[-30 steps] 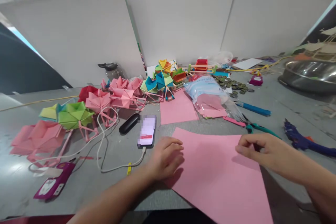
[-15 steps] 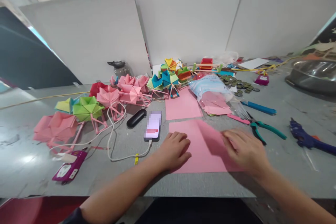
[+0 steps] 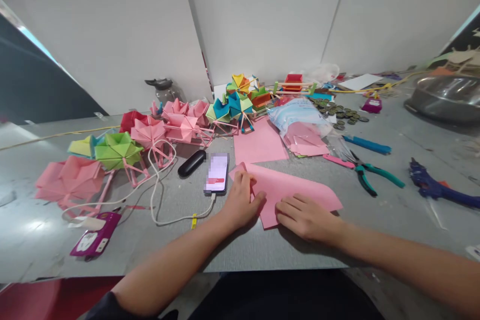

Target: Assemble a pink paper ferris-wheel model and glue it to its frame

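A pink paper sheet [image 3: 292, 180] lies on the grey table in front of me, folded over on itself with a slanting front edge. My left hand [image 3: 242, 199] is closed at its left corner, with the thumb and bent fingers on the paper. On the lower part of the fold rests my right hand [image 3: 307, 219], its fingers stretched out flat and pressing down. Just behind stands another stretch of pink paper [image 3: 258, 142], flat on the table. A phone [image 3: 216, 172] on a white cable lies left of my left hand.
Folded pink and coloured paper models [image 3: 118, 150] fill the back left. Behind the paper sits a plastic bag [image 3: 300, 120] with pink pieces. To the right lie pliers [image 3: 380, 175], a blue cutter [image 3: 369, 145], a dark blue tool [image 3: 435, 185] and a metal bowl [image 3: 446, 100].
The sheet has been folded over from the right towards the left front. My right hand has moved left onto the fold, and my left hand now grips the left corner.
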Action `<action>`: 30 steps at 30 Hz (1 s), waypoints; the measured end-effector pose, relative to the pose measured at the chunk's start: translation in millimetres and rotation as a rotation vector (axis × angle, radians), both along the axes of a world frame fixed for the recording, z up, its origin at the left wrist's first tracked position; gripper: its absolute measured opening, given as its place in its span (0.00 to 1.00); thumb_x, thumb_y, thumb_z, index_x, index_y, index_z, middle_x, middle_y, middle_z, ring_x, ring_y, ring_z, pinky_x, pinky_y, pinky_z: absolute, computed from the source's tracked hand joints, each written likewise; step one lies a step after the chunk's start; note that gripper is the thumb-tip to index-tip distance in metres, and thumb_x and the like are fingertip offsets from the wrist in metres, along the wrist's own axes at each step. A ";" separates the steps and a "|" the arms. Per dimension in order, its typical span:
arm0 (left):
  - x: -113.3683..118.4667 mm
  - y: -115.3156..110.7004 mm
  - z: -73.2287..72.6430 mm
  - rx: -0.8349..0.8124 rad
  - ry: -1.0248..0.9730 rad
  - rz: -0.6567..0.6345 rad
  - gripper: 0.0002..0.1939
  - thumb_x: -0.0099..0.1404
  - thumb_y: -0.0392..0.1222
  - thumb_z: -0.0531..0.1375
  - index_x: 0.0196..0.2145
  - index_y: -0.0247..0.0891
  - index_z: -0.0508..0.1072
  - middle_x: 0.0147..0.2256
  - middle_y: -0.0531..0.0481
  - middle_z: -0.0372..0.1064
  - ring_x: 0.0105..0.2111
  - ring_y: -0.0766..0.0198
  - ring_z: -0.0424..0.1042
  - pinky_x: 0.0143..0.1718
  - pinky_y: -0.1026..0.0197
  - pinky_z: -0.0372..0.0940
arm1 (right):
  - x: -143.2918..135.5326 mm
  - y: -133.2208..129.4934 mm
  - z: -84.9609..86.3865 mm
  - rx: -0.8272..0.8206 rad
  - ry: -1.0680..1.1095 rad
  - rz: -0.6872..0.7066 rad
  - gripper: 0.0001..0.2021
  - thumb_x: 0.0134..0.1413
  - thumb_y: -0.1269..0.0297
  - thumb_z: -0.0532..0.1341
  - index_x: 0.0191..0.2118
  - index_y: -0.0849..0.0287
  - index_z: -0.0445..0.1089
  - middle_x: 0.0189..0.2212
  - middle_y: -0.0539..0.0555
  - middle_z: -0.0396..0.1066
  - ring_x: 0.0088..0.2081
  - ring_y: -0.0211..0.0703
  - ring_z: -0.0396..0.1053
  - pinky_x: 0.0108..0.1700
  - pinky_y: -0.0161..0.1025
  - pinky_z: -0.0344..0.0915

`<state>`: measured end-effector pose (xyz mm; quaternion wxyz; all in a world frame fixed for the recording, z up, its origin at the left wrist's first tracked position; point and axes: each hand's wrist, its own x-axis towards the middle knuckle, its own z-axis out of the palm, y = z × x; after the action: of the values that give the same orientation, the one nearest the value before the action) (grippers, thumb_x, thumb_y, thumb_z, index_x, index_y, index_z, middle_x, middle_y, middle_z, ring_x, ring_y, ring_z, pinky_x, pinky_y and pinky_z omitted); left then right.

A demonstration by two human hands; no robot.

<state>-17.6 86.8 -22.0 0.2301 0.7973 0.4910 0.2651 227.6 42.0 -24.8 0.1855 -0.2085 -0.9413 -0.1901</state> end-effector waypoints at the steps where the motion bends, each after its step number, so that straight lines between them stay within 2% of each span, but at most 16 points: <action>1: 0.0 0.3 -0.3 -0.002 0.028 -0.002 0.15 0.71 0.47 0.62 0.52 0.40 0.67 0.54 0.38 0.66 0.55 0.47 0.72 0.62 0.41 0.69 | 0.6 3.3 -0.2 -0.005 -0.012 0.018 0.12 0.72 0.75 0.56 0.41 0.62 0.77 0.38 0.58 0.79 0.37 0.47 0.70 0.38 0.45 0.62; 5: 1.1 -0.3 -0.5 0.024 0.185 -0.059 0.26 0.70 0.52 0.67 0.59 0.38 0.66 0.61 0.35 0.63 0.64 0.40 0.65 0.68 0.37 0.63 | 13.2 18.1 5.5 -0.115 -0.012 0.028 0.11 0.71 0.75 0.57 0.45 0.62 0.78 0.43 0.60 0.80 0.44 0.51 0.74 0.47 0.48 0.67; 9: 0.5 -0.6 5.3 0.016 0.324 -0.101 0.37 0.69 0.56 0.69 0.67 0.37 0.64 0.64 0.33 0.63 0.66 0.36 0.63 0.68 0.33 0.61 | 31.1 33.1 16.7 -0.265 0.008 -0.009 0.12 0.64 0.78 0.58 0.47 0.62 0.78 0.50 0.64 0.80 0.52 0.54 0.75 0.52 0.51 0.69; 12: -4.3 1.6 11.1 -0.014 0.380 -0.159 0.36 0.70 0.55 0.69 0.68 0.38 0.65 0.65 0.34 0.63 0.66 0.36 0.63 0.69 0.32 0.59 | 38.9 38.7 21.5 -0.363 0.018 -0.028 0.14 0.61 0.79 0.58 0.46 0.61 0.78 0.51 0.63 0.80 0.52 0.54 0.75 0.54 0.52 0.70; 16: -12.3 6.0 15.3 -0.038 0.401 -0.241 0.36 0.73 0.51 0.66 0.73 0.44 0.62 0.70 0.35 0.58 0.70 0.35 0.58 0.71 0.30 0.57 | 42.6 37.4 20.8 -0.474 0.067 -0.039 0.12 0.60 0.77 0.61 0.44 0.59 0.78 0.51 0.61 0.79 0.55 0.55 0.74 0.57 0.54 0.70; 21: -13.4 4.6 15.9 0.045 0.442 -0.373 0.28 0.79 0.43 0.58 0.74 0.52 0.63 0.72 0.35 0.54 0.73 0.41 0.56 0.71 0.31 0.57 | 43.3 32.5 18.9 -0.539 0.124 -0.020 0.07 0.64 0.72 0.62 0.42 0.57 0.77 0.50 0.60 0.79 0.56 0.55 0.73 0.58 0.54 0.69; 25: -11.7 0.3 13.8 0.114 0.498 -0.444 0.27 0.82 0.37 0.49 0.71 0.57 0.68 0.70 0.38 0.60 0.71 0.46 0.60 0.69 0.35 0.59 | 40.0 28.7 21.0 -0.571 0.127 0.012 0.06 0.67 0.71 0.62 0.42 0.57 0.77 0.49 0.59 0.79 0.54 0.53 0.74 0.58 0.54 0.68; 30: -9.0 0.4 14.7 0.137 0.536 -0.460 0.26 0.82 0.38 0.48 0.69 0.58 0.73 0.68 0.40 0.64 0.68 0.44 0.62 0.68 0.35 0.59 | 37.6 24.7 23.5 -0.606 0.107 0.023 0.07 0.69 0.65 0.63 0.45 0.57 0.79 0.47 0.58 0.80 0.53 0.53 0.75 0.59 0.55 0.68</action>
<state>-26.5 87.2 -7.3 0.0928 0.9418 0.3225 0.0203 265.2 66.7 -1.3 0.1661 -0.2535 -0.9463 0.1123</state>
